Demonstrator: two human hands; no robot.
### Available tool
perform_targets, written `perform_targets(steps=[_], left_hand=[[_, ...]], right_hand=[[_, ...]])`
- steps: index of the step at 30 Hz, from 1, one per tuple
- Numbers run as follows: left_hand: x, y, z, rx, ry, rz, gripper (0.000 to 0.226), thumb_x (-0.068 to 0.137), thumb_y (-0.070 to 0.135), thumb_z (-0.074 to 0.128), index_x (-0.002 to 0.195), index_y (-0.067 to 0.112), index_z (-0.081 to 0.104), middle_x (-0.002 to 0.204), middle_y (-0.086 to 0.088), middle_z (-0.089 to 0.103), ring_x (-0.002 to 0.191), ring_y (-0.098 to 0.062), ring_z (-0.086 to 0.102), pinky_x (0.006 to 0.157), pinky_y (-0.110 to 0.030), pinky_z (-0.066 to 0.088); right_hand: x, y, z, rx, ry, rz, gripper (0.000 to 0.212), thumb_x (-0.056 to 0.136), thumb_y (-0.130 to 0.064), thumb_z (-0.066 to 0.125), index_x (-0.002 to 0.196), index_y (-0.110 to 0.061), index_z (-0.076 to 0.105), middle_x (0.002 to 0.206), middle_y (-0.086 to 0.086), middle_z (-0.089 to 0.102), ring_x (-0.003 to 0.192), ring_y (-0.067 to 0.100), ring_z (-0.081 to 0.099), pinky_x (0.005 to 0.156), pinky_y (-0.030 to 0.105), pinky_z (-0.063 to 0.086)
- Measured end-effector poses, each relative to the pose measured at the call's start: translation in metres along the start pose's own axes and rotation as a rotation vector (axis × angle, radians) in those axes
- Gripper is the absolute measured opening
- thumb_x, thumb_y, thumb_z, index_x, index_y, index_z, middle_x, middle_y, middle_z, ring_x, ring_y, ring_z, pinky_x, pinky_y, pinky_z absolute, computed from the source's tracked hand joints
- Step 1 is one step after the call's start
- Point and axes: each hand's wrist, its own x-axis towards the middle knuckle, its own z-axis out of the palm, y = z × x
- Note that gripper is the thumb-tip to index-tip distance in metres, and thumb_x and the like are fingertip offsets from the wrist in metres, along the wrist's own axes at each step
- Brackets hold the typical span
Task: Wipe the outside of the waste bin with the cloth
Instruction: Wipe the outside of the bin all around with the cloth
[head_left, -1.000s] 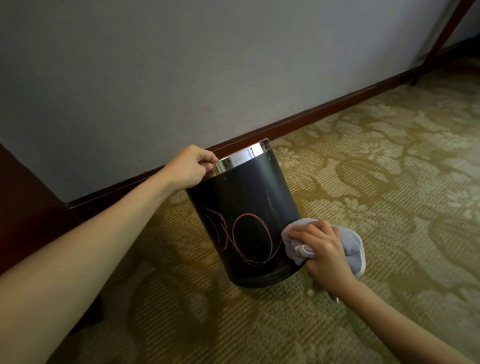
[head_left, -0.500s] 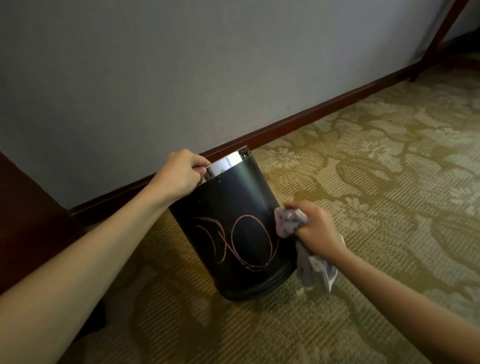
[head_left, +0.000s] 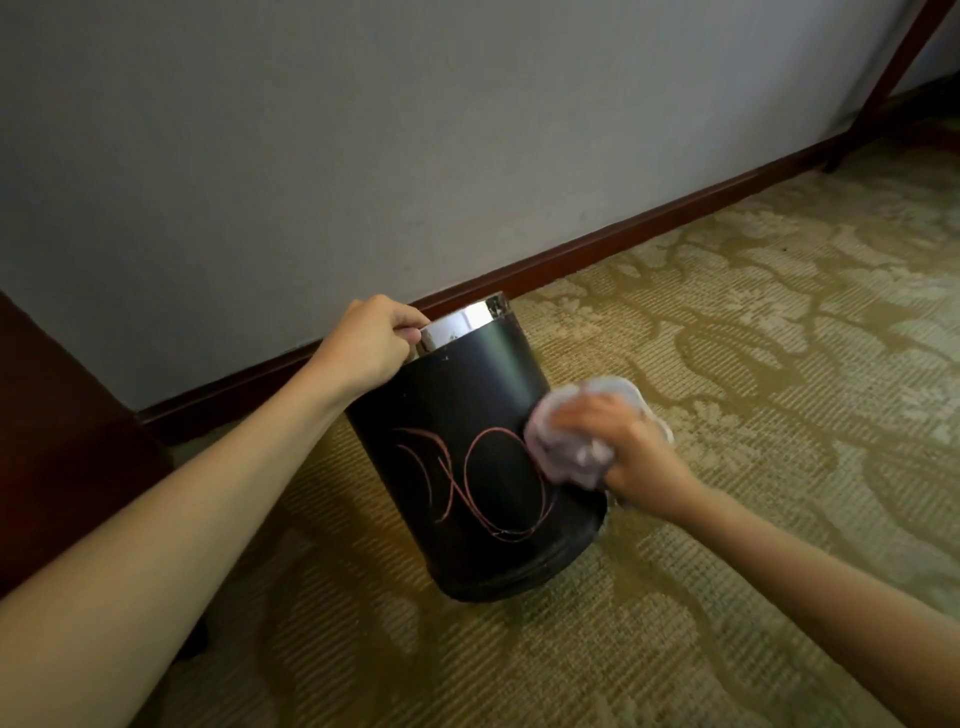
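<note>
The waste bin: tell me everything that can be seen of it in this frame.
The waste bin is a round black container with thin pinkish looping lines drawn on its side and a shiny metal rim band at the top. It stands on the patterned carpet near the wall's dark baseboard, tilted away from the camera. The left hand grips its rim; the right hand presses a bunched pale cloth against its right side.

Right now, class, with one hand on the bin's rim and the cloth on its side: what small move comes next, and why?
Probably slide the cloth leftward across the swirl. The right hand presses it on the bin's right side; the left hand steadies the rim.
</note>
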Motion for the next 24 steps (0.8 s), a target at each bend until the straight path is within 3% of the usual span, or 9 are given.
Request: perform_targets(steps=[2, 4, 6, 9, 14, 17, 19, 21, 24], left_hand=[[0.001, -0.004, -0.001, -0.023, 0.002, -0.019, 0.03, 0.09, 0.001, 0.051, 0.11, 0.015, 0.068, 0.098, -0.001, 0.068, 0.106, -0.017, 0.061, 0.085, -0.024, 0.042], [0.0, -0.004, 0.0, -0.035, -0.004, 0.003, 0.028, 0.091, 0.003, 0.051, 0.108, 0.016, 0.069, 0.09, 0.001, 0.065, 0.102, -0.018, 0.061, 0.082, -0.022, 0.04], [-0.002, 0.0, 0.001, -0.034, 0.001, 0.029, 0.027, 0.091, 0.004, 0.051, 0.108, 0.015, 0.069, 0.095, -0.005, 0.068, 0.103, -0.022, 0.061, 0.084, -0.023, 0.04], [-0.007, 0.006, 0.003, -0.06, -0.005, 0.046, 0.027, 0.092, 0.006, 0.05, 0.109, 0.016, 0.069, 0.098, -0.006, 0.068, 0.105, -0.021, 0.059, 0.088, -0.026, 0.04], [-0.008, 0.009, 0.008, -0.045, -0.003, 0.069, 0.028, 0.092, 0.006, 0.049, 0.099, 0.02, 0.072, 0.084, 0.006, 0.062, 0.091, -0.012, 0.056, 0.081, -0.027, 0.042], [-0.002, -0.002, 0.001, -0.077, 0.007, 0.026, 0.029, 0.091, 0.002, 0.049, 0.097, 0.019, 0.072, 0.073, 0.012, 0.06, 0.084, -0.008, 0.055, 0.078, -0.019, 0.039], [0.002, -0.011, -0.004, -0.085, -0.005, -0.021, 0.029, 0.091, 0.003, 0.049, 0.09, 0.023, 0.07, 0.074, 0.012, 0.063, 0.083, -0.009, 0.058, 0.075, -0.017, 0.04], [0.004, -0.018, -0.005, -0.085, -0.014, -0.049, 0.026, 0.092, 0.005, 0.048, 0.099, 0.019, 0.07, 0.089, 0.004, 0.069, 0.095, -0.017, 0.062, 0.084, -0.026, 0.046], [0.004, -0.019, -0.003, -0.1, -0.013, -0.03, 0.028, 0.092, 0.004, 0.048, 0.097, 0.021, 0.07, 0.087, 0.002, 0.069, 0.093, -0.014, 0.062, 0.084, -0.026, 0.046]], right_hand=[[-0.035, 0.003, 0.003, -0.114, -0.137, -0.052, 0.027, 0.081, -0.009, 0.065, 0.107, -0.01, 0.071, 0.112, 0.005, 0.066, 0.106, 0.021, 0.056, 0.094, 0.044, 0.042], [-0.047, 0.008, 0.001, -0.206, -0.218, -0.121, 0.03, 0.087, -0.021, 0.053, 0.111, -0.015, 0.07, 0.115, 0.0, 0.066, 0.106, 0.024, 0.057, 0.088, 0.048, 0.045], [-0.029, 0.013, -0.004, -0.205, -0.221, -0.123, 0.039, 0.076, -0.006, 0.058, 0.112, -0.015, 0.07, 0.116, 0.001, 0.066, 0.109, 0.024, 0.056, 0.09, 0.05, 0.045], [0.032, 0.012, -0.015, -0.169, -0.027, -0.048, 0.055, 0.066, 0.016, 0.062, 0.114, -0.012, 0.069, 0.118, 0.006, 0.065, 0.111, 0.027, 0.054, 0.094, 0.049, 0.042], [0.082, -0.002, -0.014, -0.098, 0.195, 0.001, 0.046, 0.069, 0.015, 0.067, 0.11, -0.005, 0.07, 0.118, 0.012, 0.064, 0.11, 0.021, 0.05, 0.098, 0.024, 0.031], [0.039, -0.008, 0.0, -0.122, 0.044, -0.072, 0.038, 0.076, 0.011, 0.066, 0.109, -0.006, 0.071, 0.12, 0.014, 0.062, 0.113, 0.024, 0.05, 0.099, 0.037, 0.036], [-0.002, -0.012, 0.006, -0.166, -0.125, -0.189, 0.024, 0.093, -0.015, 0.056, 0.111, -0.008, 0.071, 0.122, 0.011, 0.062, 0.116, 0.027, 0.052, 0.097, 0.046, 0.041], [-0.031, -0.011, 0.005, -0.199, -0.292, -0.233, 0.05, 0.101, -0.039, 0.031, 0.113, -0.01, 0.07, 0.122, 0.008, 0.063, 0.115, 0.03, 0.053, 0.094, 0.048, 0.044], [-0.025, -0.004, -0.006, -0.164, -0.362, -0.223, 0.043, 0.1, -0.035, 0.038, 0.113, -0.01, 0.07, 0.121, 0.008, 0.064, 0.116, 0.029, 0.053, 0.096, 0.046, 0.042]])
